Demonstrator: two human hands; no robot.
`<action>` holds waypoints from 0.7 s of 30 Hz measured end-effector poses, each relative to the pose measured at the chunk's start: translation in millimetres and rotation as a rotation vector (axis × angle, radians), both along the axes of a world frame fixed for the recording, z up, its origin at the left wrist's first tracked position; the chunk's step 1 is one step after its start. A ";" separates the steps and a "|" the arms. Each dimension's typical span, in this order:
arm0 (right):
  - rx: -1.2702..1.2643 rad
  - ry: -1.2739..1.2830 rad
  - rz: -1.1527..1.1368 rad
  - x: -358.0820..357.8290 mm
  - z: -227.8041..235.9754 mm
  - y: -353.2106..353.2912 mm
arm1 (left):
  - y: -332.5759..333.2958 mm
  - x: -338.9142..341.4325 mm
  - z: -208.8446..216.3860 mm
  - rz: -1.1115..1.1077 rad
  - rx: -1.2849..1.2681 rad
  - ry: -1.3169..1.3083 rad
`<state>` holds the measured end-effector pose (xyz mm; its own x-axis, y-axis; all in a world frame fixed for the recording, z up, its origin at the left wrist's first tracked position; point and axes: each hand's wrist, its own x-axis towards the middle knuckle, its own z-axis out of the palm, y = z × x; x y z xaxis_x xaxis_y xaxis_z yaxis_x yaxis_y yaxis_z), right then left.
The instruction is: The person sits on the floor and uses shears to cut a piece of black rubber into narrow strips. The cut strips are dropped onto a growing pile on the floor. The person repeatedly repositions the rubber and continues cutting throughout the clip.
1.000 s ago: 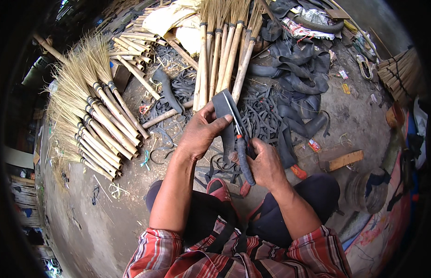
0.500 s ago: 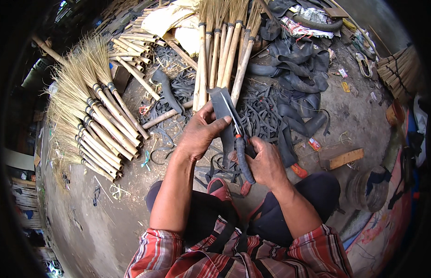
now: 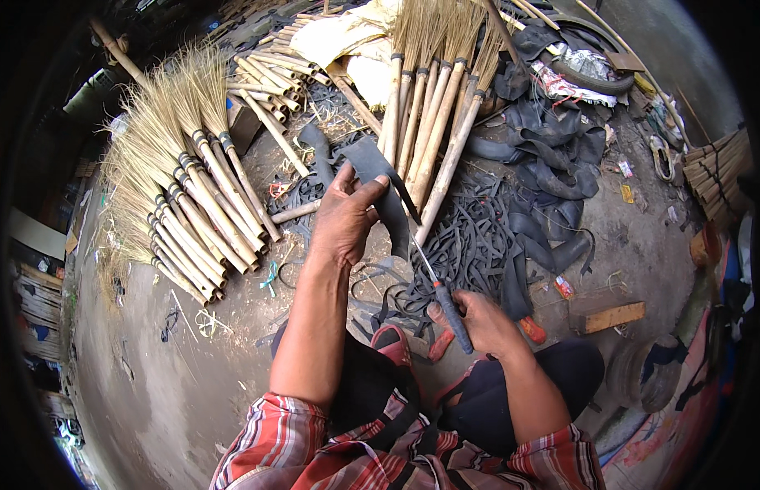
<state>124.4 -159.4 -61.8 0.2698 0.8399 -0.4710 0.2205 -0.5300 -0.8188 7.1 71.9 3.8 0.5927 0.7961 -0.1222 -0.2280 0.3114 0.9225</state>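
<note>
My left hand [image 3: 347, 208] pinches a piece of black rubber sheet [image 3: 364, 157] between thumb and fingers, in front of the standing brooms. A narrow strip [image 3: 406, 196] hangs off its right side, partly separated from the wider piece. Lower down on the right, my right hand [image 3: 483, 321] is closed round the dark, wrapped handles of a pair of scissors [image 3: 450, 314]. The blades point up and left, their tip near the lower part of the rubber. Below lies a tangled heap of cut black rubber strips [image 3: 470, 245].
Straw brooms with bamboo handles [image 3: 196, 220] lie in a row at left; more brooms [image 3: 433, 114] stand ahead. Bamboo sticks [image 3: 274, 77] are piled behind. Black inner-tube pieces [image 3: 551, 151] spread at right, near a wood block [image 3: 613, 317] and a round metal rim [image 3: 645, 376].
The scissors have moved down and right, away from the rubber sheet. A narrow strip now hangs loose from the sheet. My left hand still pinches it; the whole view has shifted slightly.
</note>
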 end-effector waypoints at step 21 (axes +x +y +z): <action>0.359 0.351 -0.068 12.7 9.1 -3.3 | -33.2 9.9 -11.6 -0.353 0.044 0.114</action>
